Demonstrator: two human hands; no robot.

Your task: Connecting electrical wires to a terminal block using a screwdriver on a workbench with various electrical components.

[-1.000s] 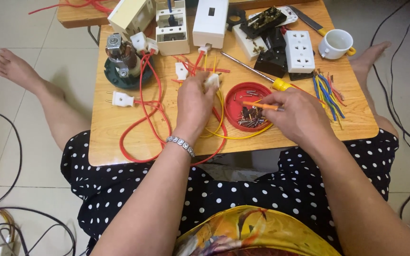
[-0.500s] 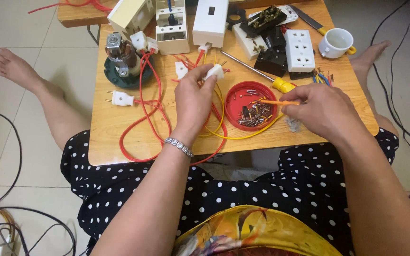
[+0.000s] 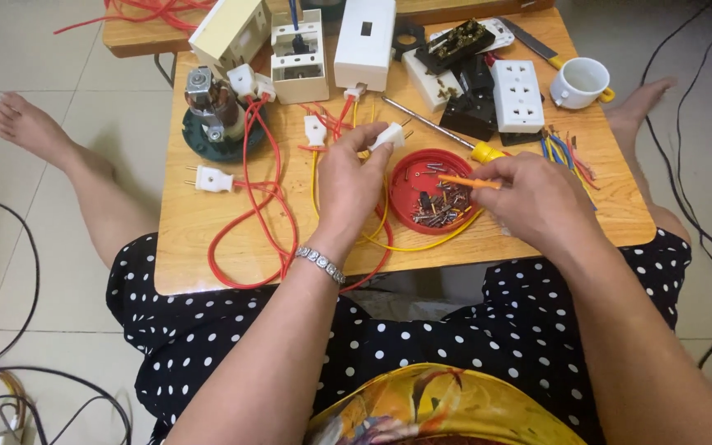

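The left hand (image 3: pixel 354 175) has its fingers (image 3: pixel 370 148) clamped on a small white plastic plug (image 3: pixel 390 135), prongs pointing up and right. The right hand (image 3: pixel 537 198) pinches a thin orange screwdriver (image 3: pixel 469 181) lying nearly level, tip pointing left over a round red dish of small screws (image 3: pixel 422 177) on the wooden counter (image 3: pixel 208 239). Red wire (image 3: pixel 245 222) loops to the left.

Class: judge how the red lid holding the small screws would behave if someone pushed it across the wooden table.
The red lid looks shallow and flat-bottomed, so it would probably slide, not tip. It seems light plastic; a quick shove could scatter the loose screws. The yellow wire curving round its near edge might snag it.
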